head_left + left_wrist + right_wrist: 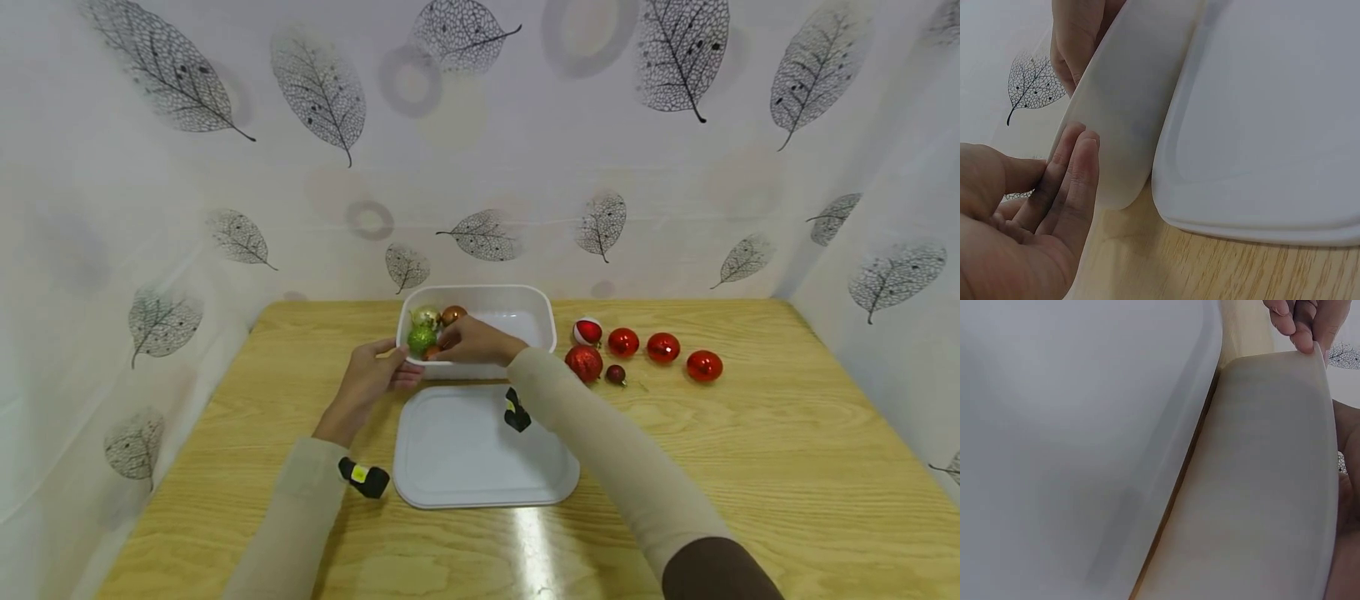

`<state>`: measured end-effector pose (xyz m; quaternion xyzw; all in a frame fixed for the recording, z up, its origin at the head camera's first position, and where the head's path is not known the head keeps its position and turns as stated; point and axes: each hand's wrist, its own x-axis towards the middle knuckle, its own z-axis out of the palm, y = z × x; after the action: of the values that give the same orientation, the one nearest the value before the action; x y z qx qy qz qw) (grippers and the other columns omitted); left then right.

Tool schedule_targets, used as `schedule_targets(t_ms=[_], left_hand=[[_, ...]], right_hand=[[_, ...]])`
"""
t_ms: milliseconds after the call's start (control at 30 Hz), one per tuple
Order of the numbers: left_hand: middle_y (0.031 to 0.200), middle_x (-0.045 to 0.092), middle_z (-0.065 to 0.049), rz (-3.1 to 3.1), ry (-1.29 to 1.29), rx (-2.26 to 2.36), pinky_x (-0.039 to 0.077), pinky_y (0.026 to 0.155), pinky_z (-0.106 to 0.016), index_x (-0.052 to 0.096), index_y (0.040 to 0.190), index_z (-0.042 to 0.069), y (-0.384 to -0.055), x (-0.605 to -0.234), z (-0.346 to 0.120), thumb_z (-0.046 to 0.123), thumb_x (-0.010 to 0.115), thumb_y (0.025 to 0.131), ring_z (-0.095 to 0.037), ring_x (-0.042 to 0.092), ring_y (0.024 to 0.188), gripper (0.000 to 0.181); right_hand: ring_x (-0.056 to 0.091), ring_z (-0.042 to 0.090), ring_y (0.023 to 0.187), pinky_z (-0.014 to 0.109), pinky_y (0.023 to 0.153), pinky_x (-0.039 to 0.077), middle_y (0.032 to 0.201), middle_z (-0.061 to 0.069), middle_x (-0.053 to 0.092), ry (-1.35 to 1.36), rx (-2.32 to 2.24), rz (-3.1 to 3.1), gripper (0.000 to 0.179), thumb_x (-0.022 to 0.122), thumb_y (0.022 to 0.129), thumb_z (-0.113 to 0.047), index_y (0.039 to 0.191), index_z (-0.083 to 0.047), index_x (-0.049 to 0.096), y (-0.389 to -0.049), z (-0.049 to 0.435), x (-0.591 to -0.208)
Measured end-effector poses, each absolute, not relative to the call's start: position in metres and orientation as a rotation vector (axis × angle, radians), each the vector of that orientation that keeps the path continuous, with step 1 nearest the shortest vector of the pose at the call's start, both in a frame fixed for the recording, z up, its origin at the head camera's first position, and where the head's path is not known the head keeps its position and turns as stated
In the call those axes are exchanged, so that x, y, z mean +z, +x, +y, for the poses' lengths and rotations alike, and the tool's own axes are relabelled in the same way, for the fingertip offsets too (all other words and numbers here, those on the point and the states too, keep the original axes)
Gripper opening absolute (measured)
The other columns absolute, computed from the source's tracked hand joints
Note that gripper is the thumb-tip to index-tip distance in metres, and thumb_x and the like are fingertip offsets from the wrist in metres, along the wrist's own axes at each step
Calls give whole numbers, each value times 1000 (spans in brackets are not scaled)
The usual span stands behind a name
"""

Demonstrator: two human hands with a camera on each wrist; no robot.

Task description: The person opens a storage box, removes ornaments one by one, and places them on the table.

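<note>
Green bauble [422,339]: rnd, glittery, in wht box [528,321]; L hand [371,372] pinches rim [483,287], R hand [478,340] grip unclear.

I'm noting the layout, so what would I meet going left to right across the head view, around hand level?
Left hand → green ball → right hand → red-and-white ball → first shiny red ball → second shiny red ball → third shiny red ball.
</note>
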<state>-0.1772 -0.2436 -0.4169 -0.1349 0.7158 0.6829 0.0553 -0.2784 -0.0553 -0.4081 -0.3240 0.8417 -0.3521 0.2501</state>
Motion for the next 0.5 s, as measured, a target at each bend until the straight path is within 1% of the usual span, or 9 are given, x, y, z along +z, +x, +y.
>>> schedule_targets(t_ms=[167,400,500], left_hand=[[88,74,-15,2168,-413,2079,65,75,-28,44,146,-9,-177,-417,-243,13,49,108,-15,73,74,45],[87,74,-14,2170,-413,2074,65,75,-28,44,146,-9,-177,-417,-243,13,49,108,-15,73,74,45],[87,74,-14,2174,-414,2071,65,75,-28,43,147,-9,-178,-417,-243,14,49,109,-15,73,74,45]], right_hand=[[65,17,97,27,90,57,106,5,73,-904,-967,2285,31,74,95,-28,113,-4,75,-279,-55,-409],[66,17,101,30,92,57,110,5,74,-914,-991,2293,31,74,95,-31,113,-5,76,-280,-52,-409],[66,17,100,29,91,57,110,5,74,-927,-1006,2299,30,74,95,-31,112,-6,76,-281,-49,-407]])
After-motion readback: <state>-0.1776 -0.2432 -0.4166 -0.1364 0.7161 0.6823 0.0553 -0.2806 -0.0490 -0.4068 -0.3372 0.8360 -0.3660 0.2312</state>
